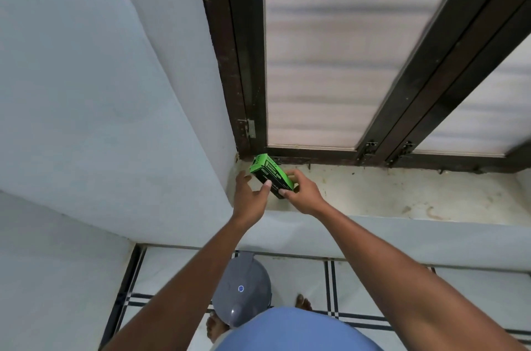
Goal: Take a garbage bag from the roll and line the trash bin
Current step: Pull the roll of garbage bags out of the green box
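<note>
A green and black box of garbage bags [270, 174] is held just above the window sill's left corner. My left hand [250, 195] takes its near side, thumb on the black face. My right hand [301, 191] grips the box's right end, thumb on the front and fingers behind. Down on the floor between my arms stands the grey trash bin [244, 290] with its domed lid closed. The roll itself is hidden inside the box.
The stained white sill [402, 195] runs to the right under a dark-framed window [373, 109]. A pale blue wall [100, 92] closes the left side. My bare feet stand on the striped tiled floor [359, 287] beside the bin.
</note>
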